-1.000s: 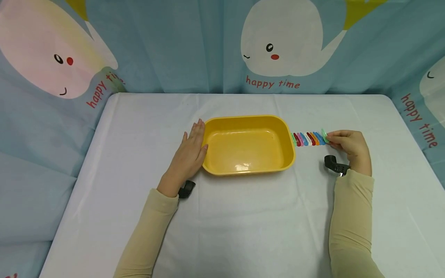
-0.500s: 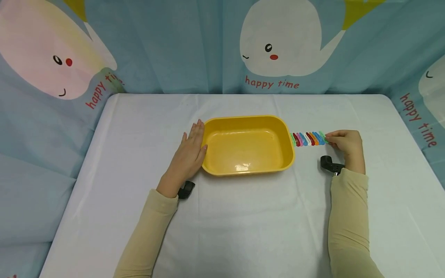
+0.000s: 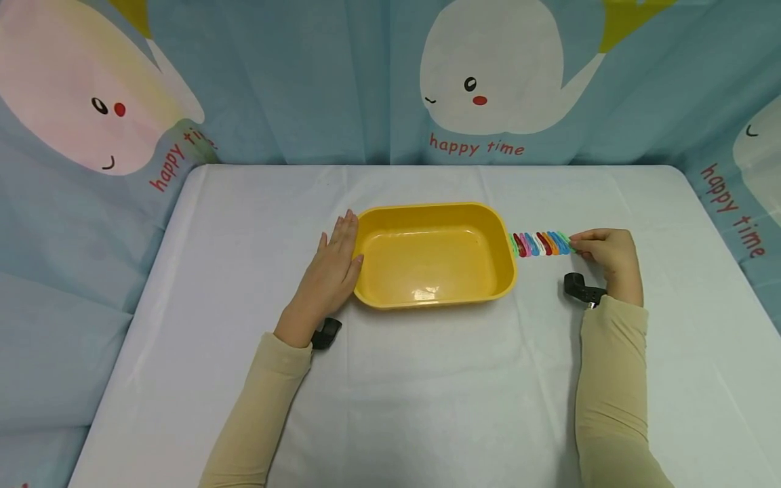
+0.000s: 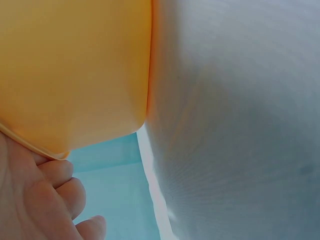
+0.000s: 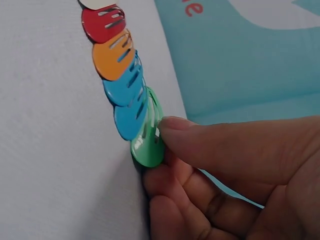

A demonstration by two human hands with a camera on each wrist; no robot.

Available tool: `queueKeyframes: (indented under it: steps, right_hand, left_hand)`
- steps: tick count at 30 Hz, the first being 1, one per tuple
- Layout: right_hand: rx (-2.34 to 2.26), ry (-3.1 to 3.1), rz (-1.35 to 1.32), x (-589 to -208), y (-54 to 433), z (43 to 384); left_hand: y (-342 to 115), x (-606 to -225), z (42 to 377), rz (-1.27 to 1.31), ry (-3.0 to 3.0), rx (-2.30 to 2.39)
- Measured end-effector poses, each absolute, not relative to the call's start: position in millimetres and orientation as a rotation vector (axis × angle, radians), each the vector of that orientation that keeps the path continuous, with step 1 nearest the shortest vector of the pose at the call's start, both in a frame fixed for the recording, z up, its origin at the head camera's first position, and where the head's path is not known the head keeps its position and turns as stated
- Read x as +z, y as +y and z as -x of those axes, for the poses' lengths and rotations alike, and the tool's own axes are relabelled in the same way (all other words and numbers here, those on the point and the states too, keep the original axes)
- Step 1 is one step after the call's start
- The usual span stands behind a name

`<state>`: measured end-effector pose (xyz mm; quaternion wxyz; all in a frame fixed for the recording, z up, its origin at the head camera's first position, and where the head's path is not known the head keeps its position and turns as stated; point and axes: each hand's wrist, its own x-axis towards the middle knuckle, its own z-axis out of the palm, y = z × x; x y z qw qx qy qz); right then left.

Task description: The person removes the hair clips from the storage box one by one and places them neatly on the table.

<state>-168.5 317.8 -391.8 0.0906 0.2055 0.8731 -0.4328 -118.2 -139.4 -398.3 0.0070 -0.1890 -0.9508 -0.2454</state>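
A yellow plastic tub [image 3: 434, 261] stands on the white-covered table. My left hand [image 3: 325, 276] lies against its left rim with fingers straight; in the left wrist view fingertips [image 4: 70, 195] show beside the tub's lip. To the right of the tub runs a row of colourful snap hair clips [image 3: 539, 244], overlapping one another. At the row's right end my right hand [image 3: 613, 257] pinches a green snap hair clip [image 5: 149, 145] between thumb and fingers. It leans against a blue hair clip [image 5: 130, 117], with another blue one, an orange one and a red one beyond.
The white cloth [image 3: 427, 379] covers the table, whose far edge meets a blue curtain [image 3: 317, 88] printed with whales. A black wrist camera [image 3: 582, 290] sits beside the right wrist, another camera [image 3: 327, 333] beside the left.
My right hand has moved slightly left, bringing the green hair clip from upright and apart to lying against the end of the row. The left hand and tub stay put.
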Motion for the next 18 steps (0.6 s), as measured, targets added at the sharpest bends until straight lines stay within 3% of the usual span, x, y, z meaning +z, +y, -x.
queueKeyframes:
  steps: [18]
  right_hand:
    - [-1.399, 2.564, -0.654, -391.4, 318.7, 167.0]
  left_hand:
    - [-142.1, -401.7, 116.7, 0.577, -2.988, -0.79]
